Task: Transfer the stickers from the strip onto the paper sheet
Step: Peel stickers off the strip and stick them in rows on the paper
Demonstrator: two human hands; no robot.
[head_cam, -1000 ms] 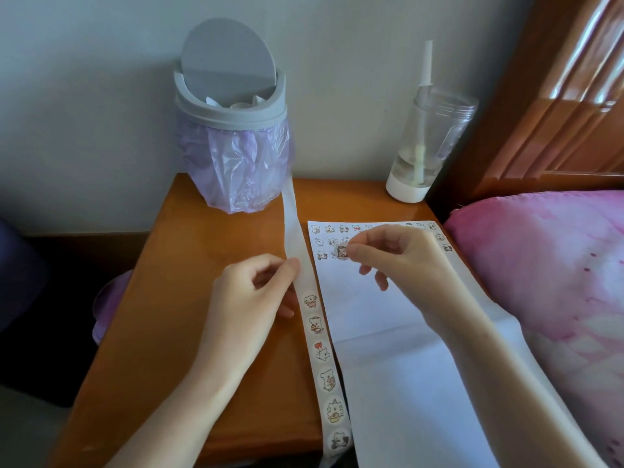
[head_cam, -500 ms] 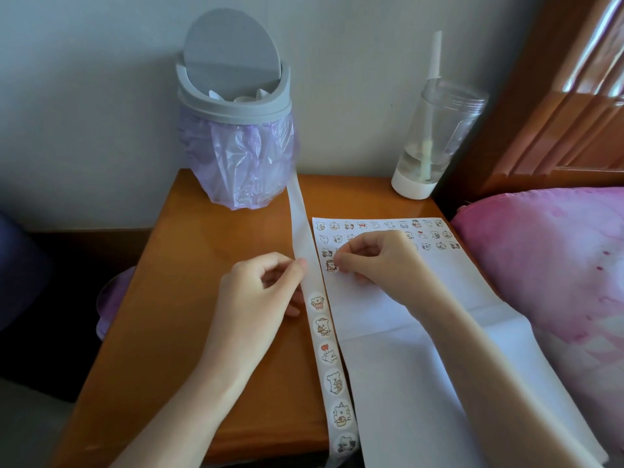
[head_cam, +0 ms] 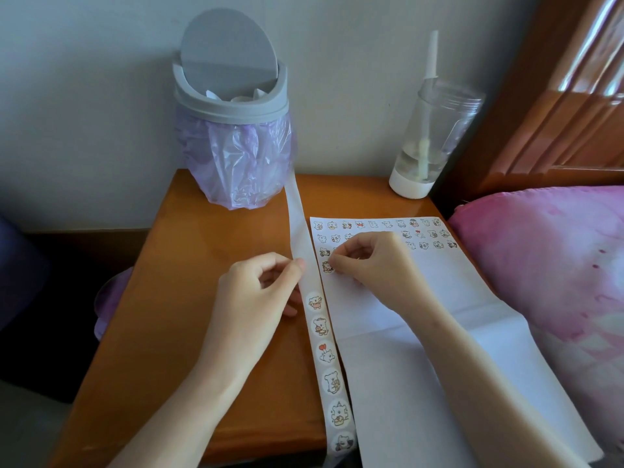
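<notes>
As it ran down the bench (head_cam: 189, 282), strip (head_cam: 300, 224): lay flat, just left of the paper sheet (head_cam: 388, 400), stickers (head_cam: 320, 325) lining its near half
Left hand (head_cam: 256, 292): grip pinched the strip's left edge
Right hand (head_cam: 371, 261): grip clenched on one sticker (head_cam: 327, 266), tips pressing it onto the sheet's left margin, under the filled rows

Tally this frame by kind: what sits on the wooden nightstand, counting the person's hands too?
sticker strip: 1
paper sheet: 1
grey bin: 1
straw tumbler: 1
hands: 2 (left hand, right hand)
Total: 6
</notes>
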